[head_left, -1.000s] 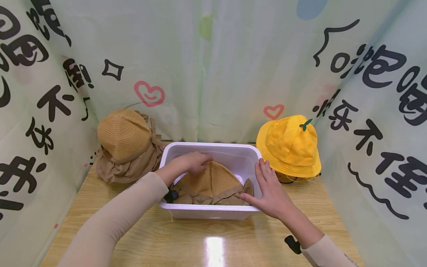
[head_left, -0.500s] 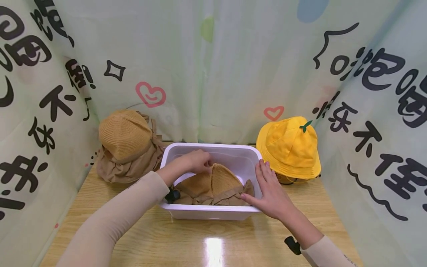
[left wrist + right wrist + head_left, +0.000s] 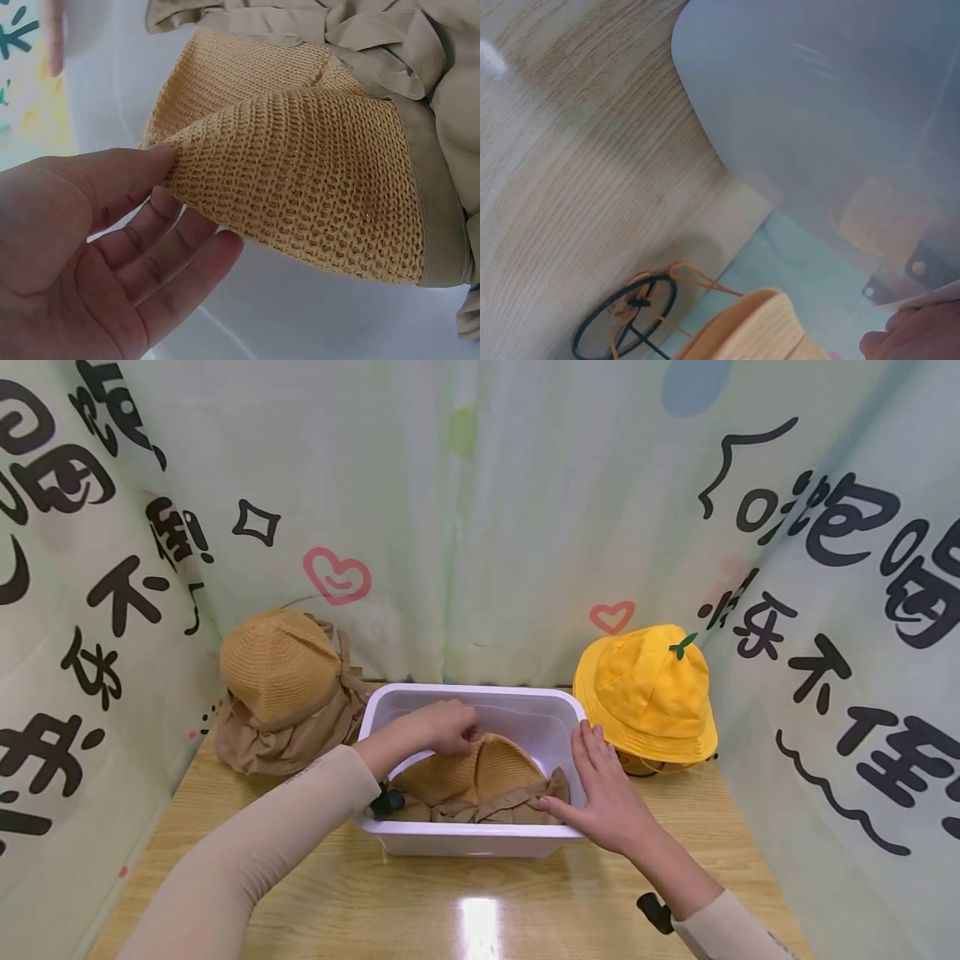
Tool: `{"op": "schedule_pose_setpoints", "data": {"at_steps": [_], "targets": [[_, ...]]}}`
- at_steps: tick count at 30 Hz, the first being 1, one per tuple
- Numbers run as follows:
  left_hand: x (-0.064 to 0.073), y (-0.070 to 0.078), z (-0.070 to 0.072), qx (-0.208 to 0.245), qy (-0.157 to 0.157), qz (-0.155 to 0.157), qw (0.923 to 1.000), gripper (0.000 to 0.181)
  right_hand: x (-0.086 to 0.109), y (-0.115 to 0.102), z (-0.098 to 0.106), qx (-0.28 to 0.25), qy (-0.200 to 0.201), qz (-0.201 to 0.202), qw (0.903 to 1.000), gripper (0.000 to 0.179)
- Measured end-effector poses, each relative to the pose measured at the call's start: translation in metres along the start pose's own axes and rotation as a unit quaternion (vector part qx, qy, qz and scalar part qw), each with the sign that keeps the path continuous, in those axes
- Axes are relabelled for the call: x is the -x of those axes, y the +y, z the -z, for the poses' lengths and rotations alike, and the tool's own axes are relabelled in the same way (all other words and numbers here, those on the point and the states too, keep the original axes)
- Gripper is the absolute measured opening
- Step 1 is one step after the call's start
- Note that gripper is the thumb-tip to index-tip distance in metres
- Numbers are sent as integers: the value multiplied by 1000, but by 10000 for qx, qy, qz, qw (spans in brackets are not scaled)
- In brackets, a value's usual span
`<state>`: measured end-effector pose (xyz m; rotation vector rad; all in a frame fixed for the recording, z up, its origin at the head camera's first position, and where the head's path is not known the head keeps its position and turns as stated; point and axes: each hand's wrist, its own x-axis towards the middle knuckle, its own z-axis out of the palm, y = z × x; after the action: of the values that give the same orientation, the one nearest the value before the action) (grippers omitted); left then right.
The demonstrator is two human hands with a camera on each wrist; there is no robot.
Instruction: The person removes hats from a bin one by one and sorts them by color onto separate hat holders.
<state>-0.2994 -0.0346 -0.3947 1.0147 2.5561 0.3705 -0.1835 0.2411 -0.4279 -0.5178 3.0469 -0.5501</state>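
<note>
A tan knitted sun hat [image 3: 504,770] with a brown cloth brim lies inside a white plastic basin [image 3: 480,829]. Reaching in from the left, my left hand [image 3: 448,727] pinches the tip of the hat's crown. In the left wrist view, the thumb and index finger of the left hand [image 3: 97,232] grip the knitted crown [image 3: 292,184], while the other fingers sit behind it. My right hand [image 3: 613,797] rests on the basin's right rim, its fingers straight and its thumb over the inside edge.
Another tan knitted hat [image 3: 281,668] with a brown brim stands left of the basin. To the right is a yellow bucket hat [image 3: 648,693] with a green sprout. A black wire stand [image 3: 626,319] shows near its brim. Printed curtains [image 3: 517,527] enclose the wooden table [image 3: 360,902].
My left hand has gone from lying over the hat's crown to pinching its tip, and the crown has folded and sunk slightly. The right hand stays on the rim.
</note>
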Motion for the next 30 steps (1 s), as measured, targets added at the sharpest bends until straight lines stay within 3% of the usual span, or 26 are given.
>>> {"op": "schedule_pose_setpoints", "data": {"at_steps": [7, 12, 18, 24, 30], "targets": [[12, 2, 20, 245, 273, -453, 9983, 2, 1, -1, -1, -12, 138, 89, 9999, 113], [19, 9, 36, 448, 323, -585, 9968, 13, 1, 0, -1, -24, 140, 102, 9998, 112], [26, 19, 46, 364, 555, -752, 9950, 12, 0, 2, -3, 20, 202, 142, 9997, 112], [36, 28, 57, 262, 1111, -913, 9893, 15, 0, 2, -3, 37, 210, 150, 9997, 113], [47, 28, 68, 117, 1841, -1034, 9774, 14, 1, 1, -2, 9, 196, 151, 9997, 115]]}}
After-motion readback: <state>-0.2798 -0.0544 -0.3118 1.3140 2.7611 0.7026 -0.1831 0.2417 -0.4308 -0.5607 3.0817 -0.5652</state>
